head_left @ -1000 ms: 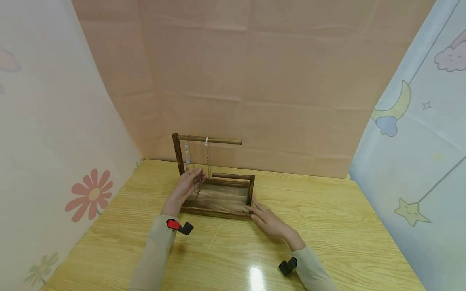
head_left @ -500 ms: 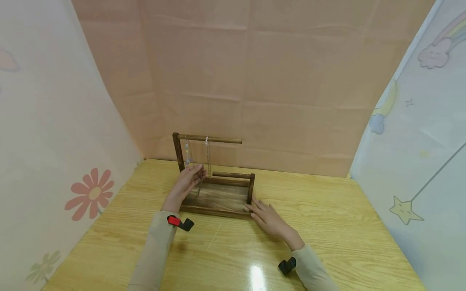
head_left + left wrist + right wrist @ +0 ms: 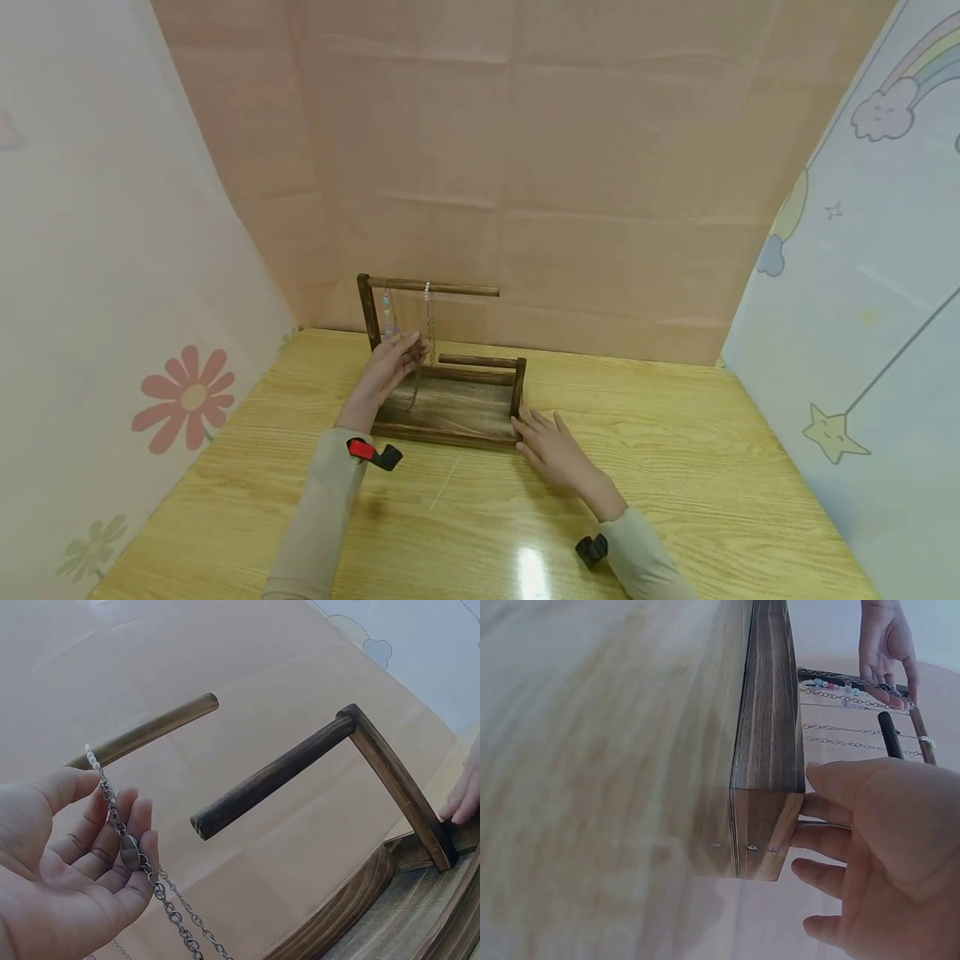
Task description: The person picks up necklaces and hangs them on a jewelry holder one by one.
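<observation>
At the left of a dark wooden jewellery stand, my left hand holds a silver chain necklace. In the left wrist view its links and an oval metal piece lie over the bent fingers. One length of chain hangs down over the tray in the head view. A beaded string and another chain with white beads hang from the stand's upper bar. My right hand touches the tray's front right corner, its fingers mostly straight and spread.
A shorter, lower bar juts left from the stand's right post. Behind the wooden table rises a pinkish backdrop. Printed cloths stand at both sides.
My left hand has risen slightly, and the chain's hanging end has swung a little to the right. My right fingers have shifted slightly on the tray corner.
</observation>
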Available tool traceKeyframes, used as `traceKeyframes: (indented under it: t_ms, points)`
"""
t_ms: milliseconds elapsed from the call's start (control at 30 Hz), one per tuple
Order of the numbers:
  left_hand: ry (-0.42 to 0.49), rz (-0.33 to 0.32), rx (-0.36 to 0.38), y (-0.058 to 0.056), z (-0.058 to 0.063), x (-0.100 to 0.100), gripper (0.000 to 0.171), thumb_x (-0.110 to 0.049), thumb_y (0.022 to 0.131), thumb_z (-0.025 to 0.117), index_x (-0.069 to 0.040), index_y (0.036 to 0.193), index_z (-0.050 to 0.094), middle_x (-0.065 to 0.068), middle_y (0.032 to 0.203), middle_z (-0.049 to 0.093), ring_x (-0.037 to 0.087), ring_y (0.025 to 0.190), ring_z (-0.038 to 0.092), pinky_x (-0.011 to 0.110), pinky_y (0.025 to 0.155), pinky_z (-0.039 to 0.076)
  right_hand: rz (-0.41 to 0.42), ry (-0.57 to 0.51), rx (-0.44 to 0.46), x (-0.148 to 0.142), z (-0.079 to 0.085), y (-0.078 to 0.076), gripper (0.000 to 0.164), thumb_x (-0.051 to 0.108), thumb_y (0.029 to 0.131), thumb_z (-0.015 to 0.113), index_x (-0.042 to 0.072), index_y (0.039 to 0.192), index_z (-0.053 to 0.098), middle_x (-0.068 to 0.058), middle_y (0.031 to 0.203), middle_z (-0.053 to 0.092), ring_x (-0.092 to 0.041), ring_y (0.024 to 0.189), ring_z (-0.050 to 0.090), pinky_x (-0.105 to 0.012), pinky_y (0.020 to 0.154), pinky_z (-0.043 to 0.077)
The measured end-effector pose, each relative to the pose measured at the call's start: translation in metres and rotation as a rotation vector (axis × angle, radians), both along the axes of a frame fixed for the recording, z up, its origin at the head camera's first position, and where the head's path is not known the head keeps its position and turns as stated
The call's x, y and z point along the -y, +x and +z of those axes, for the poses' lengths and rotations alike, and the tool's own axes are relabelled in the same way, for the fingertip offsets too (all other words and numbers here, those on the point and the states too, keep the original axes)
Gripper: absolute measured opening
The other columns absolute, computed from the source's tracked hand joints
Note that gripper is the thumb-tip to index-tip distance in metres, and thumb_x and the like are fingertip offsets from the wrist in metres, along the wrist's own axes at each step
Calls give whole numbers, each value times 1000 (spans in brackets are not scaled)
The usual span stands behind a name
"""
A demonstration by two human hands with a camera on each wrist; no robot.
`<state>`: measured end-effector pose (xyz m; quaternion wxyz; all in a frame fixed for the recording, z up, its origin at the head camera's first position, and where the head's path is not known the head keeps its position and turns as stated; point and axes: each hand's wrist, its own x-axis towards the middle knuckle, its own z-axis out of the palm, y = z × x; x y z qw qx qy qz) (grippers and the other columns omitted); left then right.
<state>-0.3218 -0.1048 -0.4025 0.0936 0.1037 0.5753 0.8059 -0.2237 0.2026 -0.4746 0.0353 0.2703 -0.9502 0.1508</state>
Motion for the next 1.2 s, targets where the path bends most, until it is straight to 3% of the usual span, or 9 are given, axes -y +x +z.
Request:
traceKeyframes:
  t_ms: [133,300,500,633,733,967,1200]
  points:
    - [-16,-14,-20,4,10,-2,31,-20,98,47,6,115,48,11,106,56,19,98,57,25,87,49,6,1,-20,1,1,-1,44,25,99,45,3,136,45,-16,146,35,-35,136,29,-59,109,17]
    - [-65,-21,-35,0,15,-5,48,-21,99,46,16,128,35,8,106,56,22,102,55,31,92,47,59,-31,-34,2,0,-3,42,25,99,46,2,133,48,-15,144,38,-35,135,30,-58,109,20]
    - [-55,8,-23,-13,13,-6,35,-25,97,50,3,117,47,7,104,57,20,100,57,26,85,48,89,-33,-25,2,-3,-5,43,24,99,46,1,134,47,-16,146,34,-34,137,28,-55,109,23]
    - [-43,-6,-45,-18,13,-7,25,-24,97,50,-3,109,51,4,100,58,13,92,58,34,94,45,103,-40,0,3,-3,-5,45,25,99,45,1,137,43,-17,148,30,-35,137,26,-55,108,25]
    - [-39,-17,-40,-17,17,-9,20,-24,97,50,-6,105,53,1,98,58,11,91,58,41,101,39,114,-45,13,4,-2,-6,46,25,100,44,0,138,40,-17,149,28,-35,138,25,-54,108,25]
    - [-72,-59,-26,-11,33,-11,19,-23,98,47,-7,107,52,1,101,55,11,94,56,25,90,47,132,-48,36,5,-2,-4,46,22,100,43,-2,139,37,-19,149,26,-36,138,24,-52,109,25]
    - [-105,-67,-44,-10,41,-14,17,-22,99,46,-8,106,51,1,102,55,11,95,56,27,91,45,139,-63,61,4,-1,-3,46,20,100,42,-4,139,36,-21,149,24,-36,138,22,-53,109,24]
